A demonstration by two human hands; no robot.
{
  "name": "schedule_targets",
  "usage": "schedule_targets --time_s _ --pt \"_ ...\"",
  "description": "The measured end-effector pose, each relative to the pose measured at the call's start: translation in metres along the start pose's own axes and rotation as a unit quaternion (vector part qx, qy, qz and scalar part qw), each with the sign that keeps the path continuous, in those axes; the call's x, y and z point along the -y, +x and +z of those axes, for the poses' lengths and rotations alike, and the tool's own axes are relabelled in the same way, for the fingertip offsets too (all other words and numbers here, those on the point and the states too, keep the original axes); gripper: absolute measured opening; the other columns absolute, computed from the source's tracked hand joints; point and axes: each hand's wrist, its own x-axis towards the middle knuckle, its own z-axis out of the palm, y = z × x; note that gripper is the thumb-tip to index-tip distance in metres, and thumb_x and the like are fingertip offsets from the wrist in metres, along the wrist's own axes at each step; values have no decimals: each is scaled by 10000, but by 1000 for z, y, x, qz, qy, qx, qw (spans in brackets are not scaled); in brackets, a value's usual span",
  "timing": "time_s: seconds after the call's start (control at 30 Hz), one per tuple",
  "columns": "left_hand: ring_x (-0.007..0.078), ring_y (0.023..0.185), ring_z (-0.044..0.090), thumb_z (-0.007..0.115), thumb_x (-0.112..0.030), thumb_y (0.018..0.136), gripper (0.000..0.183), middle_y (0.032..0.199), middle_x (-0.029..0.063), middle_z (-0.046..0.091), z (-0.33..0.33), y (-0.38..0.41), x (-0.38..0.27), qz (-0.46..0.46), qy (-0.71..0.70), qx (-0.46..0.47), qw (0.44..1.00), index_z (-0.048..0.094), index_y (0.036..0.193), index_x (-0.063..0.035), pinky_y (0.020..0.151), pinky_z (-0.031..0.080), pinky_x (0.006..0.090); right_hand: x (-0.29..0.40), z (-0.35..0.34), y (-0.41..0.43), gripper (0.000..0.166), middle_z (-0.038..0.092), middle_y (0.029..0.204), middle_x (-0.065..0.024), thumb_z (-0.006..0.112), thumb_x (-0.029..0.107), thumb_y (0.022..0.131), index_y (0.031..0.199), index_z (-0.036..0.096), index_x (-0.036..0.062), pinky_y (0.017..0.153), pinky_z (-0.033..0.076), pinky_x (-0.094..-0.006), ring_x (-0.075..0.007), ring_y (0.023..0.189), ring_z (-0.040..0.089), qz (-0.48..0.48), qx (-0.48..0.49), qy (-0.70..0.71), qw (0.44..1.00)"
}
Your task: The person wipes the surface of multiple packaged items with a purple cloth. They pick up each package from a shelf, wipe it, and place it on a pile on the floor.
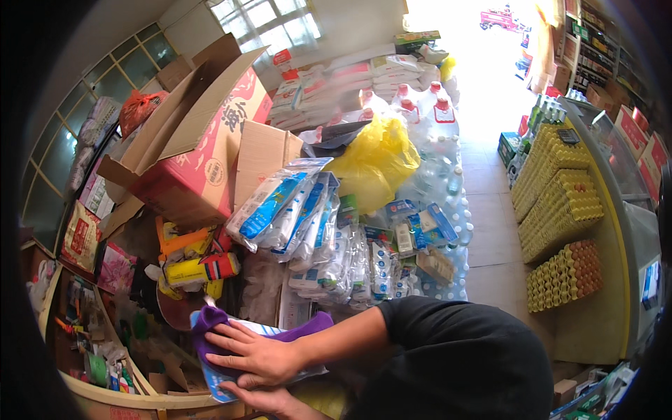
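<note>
My right hand point(257, 353) lies palm down on a purple cloth point(207, 321), its fingers spread and pointing left. The cloth is pressed over a blue and white plastic package point(223, 392) and trails to the right under my wrist. Just below, my left hand point(270, 401) holds the package's lower edge, with the thumb on top and the other fingers hidden. Above my hands is a pile of clear-wrapped blue and white packages point(283, 210), some apparently power strips.
An open cardboard box point(199, 142) stands upper left, near yellow packets point(202, 268). A yellow plastic bag point(373, 163) rests by bottled water point(438, 115). Egg trays point(564, 278) are stacked at right beside a glass counter point(638, 226). A wooden-edged compartment point(131, 396) holds small goods lower left.
</note>
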Motion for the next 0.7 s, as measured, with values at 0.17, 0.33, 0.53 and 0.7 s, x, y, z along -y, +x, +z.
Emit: schedule_targets --time_s 0.17,0.33,0.53,0.7 --pt "326 1307 334 361 -507 934 675 1406 170 371 15 10 -16 -43 -64 -25 997 369 1359 17 1099 214 459 -26 15 -32 714 120 1468 -266 296 496 951 1431 171 -17 1100 60 -487 -408 1381 65 55 -79 57 994" --pt "346 1270 368 405 -471 922 637 1373 172 409 54 -2 -41 -80 -94 -84 989 404 1333 16 1087 230 464 -59 48 -72 654 148 1478 -205 297 417 977 1436 118 -14 1116 93 -388 -302 1391 104 176 -161 238 942" --pt "285 1288 370 423 -349 940 563 1404 134 396 0 37 -46 -172 -212 120 955 339 1365 10 1078 256 466 -64 39 -80 479 457 1313 -71 331 370 991 1300 430 18 1063 271 -329 -192 1200 403 419 -249 416 768" --pt "315 1267 383 465 -430 925 670 1412 139 375 -26 67 -45 -44 -195 39 979 275 1393 10 1064 292 465 -90 26 -75 339 588 1050 -23 489 331 954 1142 540 54 868 410 -261 -109 942 530 453 -235 506 696"
